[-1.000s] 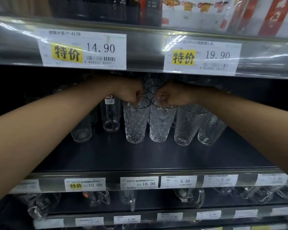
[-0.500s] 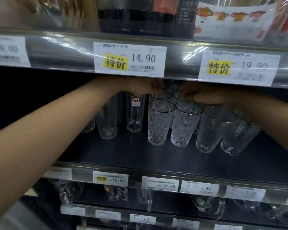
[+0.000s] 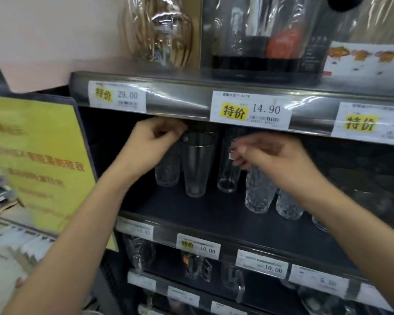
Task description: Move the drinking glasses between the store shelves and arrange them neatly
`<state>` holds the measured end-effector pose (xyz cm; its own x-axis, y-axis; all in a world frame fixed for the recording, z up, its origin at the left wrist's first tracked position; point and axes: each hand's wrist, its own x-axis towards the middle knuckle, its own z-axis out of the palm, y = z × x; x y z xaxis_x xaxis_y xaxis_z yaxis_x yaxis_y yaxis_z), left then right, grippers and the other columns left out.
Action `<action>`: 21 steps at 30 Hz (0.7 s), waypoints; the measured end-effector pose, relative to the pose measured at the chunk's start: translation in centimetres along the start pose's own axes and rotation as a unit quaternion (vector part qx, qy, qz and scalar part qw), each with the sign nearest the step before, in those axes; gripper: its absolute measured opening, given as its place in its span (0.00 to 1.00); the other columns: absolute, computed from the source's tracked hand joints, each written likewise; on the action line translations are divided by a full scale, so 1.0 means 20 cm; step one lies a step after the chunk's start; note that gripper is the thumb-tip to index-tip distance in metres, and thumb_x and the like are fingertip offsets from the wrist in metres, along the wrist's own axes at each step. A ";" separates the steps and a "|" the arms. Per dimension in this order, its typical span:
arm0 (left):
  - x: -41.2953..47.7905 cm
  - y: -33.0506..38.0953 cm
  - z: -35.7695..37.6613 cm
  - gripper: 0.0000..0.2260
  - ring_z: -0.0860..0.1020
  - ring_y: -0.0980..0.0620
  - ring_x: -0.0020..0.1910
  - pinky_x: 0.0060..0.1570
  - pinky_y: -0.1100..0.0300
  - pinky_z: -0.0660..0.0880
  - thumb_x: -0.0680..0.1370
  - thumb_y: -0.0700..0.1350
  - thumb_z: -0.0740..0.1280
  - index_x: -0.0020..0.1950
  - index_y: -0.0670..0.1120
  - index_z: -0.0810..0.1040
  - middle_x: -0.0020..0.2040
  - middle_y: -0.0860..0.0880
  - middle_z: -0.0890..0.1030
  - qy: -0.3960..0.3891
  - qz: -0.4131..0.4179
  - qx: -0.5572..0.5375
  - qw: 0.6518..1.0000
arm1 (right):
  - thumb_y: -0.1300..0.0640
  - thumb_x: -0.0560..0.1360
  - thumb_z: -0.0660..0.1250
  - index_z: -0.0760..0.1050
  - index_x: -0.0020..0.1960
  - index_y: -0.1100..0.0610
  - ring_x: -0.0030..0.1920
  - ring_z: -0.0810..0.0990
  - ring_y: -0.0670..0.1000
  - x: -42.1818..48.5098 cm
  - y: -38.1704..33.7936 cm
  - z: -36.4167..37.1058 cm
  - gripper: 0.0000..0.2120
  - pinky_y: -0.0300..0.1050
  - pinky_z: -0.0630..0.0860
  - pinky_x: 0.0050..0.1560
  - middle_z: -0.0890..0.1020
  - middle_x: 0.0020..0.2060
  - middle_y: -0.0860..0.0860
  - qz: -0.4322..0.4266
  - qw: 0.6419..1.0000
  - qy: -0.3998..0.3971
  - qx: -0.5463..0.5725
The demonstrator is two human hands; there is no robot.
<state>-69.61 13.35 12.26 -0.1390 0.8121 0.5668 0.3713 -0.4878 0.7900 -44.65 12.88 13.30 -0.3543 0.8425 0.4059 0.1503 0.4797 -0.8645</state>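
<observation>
Both hands slid left off the bumpy glasses; below the 14.90 tag my left hand pinches a smooth glass next, my right hand too blurry to tell.

tumbler standing left on shelf, short glass just behind-left of it | narrow glass standing right of tumbler | two glasses standing farther right, nearer the edge | left hand pinching tumbler's rim | right hand hovering before narrow glass | mugs sitting one level down
</observation>
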 end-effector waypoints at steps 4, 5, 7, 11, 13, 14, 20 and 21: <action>-0.19 -0.13 -0.01 0.07 0.81 0.55 0.47 0.51 0.69 0.74 0.78 0.34 0.68 0.51 0.46 0.79 0.47 0.48 0.83 0.092 -0.037 -0.008 0.995 | 0.65 0.77 0.69 0.81 0.45 0.52 0.42 0.84 0.53 -0.04 0.13 0.23 0.08 0.42 0.82 0.42 0.85 0.43 0.58 0.062 0.998 -0.005 0.005; -0.21 -0.16 -0.02 0.08 0.80 0.54 0.48 0.50 0.70 0.74 0.78 0.34 0.67 0.52 0.46 0.78 0.48 0.47 0.83 0.110 -0.059 -0.004 0.992 | 0.63 0.76 0.70 0.81 0.45 0.52 0.44 0.84 0.54 -0.05 0.16 0.27 0.07 0.45 0.83 0.45 0.85 0.44 0.58 0.082 0.997 0.000 0.007; -0.25 -0.21 -0.03 0.09 0.79 0.53 0.48 0.47 0.71 0.74 0.78 0.33 0.67 0.55 0.44 0.76 0.48 0.46 0.82 0.128 -0.106 0.009 0.986 | 0.59 0.76 0.71 0.81 0.46 0.49 0.47 0.84 0.54 -0.07 0.25 0.34 0.06 0.52 0.82 0.52 0.85 0.43 0.53 0.111 0.994 0.016 -0.002; -0.35 -0.34 -0.05 0.11 0.80 0.52 0.50 0.46 0.67 0.74 0.77 0.39 0.70 0.57 0.48 0.73 0.48 0.49 0.82 0.102 -0.180 0.060 0.977 | 0.56 0.76 0.71 0.79 0.49 0.47 0.45 0.82 0.41 -0.09 0.37 0.45 0.05 0.49 0.80 0.56 0.84 0.41 0.44 0.132 0.989 0.062 -0.024; -0.37 -0.40 -0.06 0.13 0.79 0.53 0.50 0.48 0.63 0.74 0.77 0.43 0.72 0.59 0.48 0.73 0.51 0.48 0.81 0.096 -0.197 0.089 0.972 | 0.54 0.75 0.72 0.78 0.54 0.49 0.46 0.81 0.40 -0.09 0.42 0.50 0.08 0.44 0.79 0.55 0.83 0.43 0.43 0.136 0.985 0.089 -0.050; -0.37 -0.43 -0.06 0.16 0.79 0.54 0.50 0.49 0.62 0.74 0.77 0.44 0.72 0.61 0.47 0.72 0.53 0.48 0.80 0.092 -0.203 0.099 0.970 | 0.53 0.75 0.72 0.76 0.57 0.50 0.48 0.81 0.42 -0.09 0.43 0.52 0.12 0.41 0.77 0.53 0.82 0.45 0.43 0.142 0.983 0.097 -0.063; -0.27 -0.57 -0.04 0.41 0.72 0.46 0.67 0.64 0.55 0.72 0.71 0.52 0.77 0.76 0.44 0.59 0.70 0.43 0.70 0.032 -0.263 0.128 0.956 | 0.44 0.71 0.75 0.62 0.73 0.58 0.62 0.76 0.53 -0.02 0.53 0.60 0.38 0.42 0.69 0.54 0.76 0.64 0.52 0.225 0.963 0.099 -0.115; -0.24 -0.59 -0.04 0.45 0.71 0.45 0.69 0.67 0.53 0.70 0.69 0.53 0.78 0.77 0.43 0.57 0.72 0.42 0.69 0.019 -0.272 0.130 0.953 | 0.44 0.70 0.76 0.62 0.72 0.59 0.63 0.76 0.53 0.01 0.54 0.61 0.39 0.42 0.70 0.55 0.76 0.65 0.53 0.231 0.959 0.106 -0.125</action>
<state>-73.98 14.97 0.49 -0.4075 0.9076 0.1012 0.4483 0.1022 0.8880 -54.35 15.27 0.42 -0.0049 0.9974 0.0713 0.4720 0.0652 -0.8792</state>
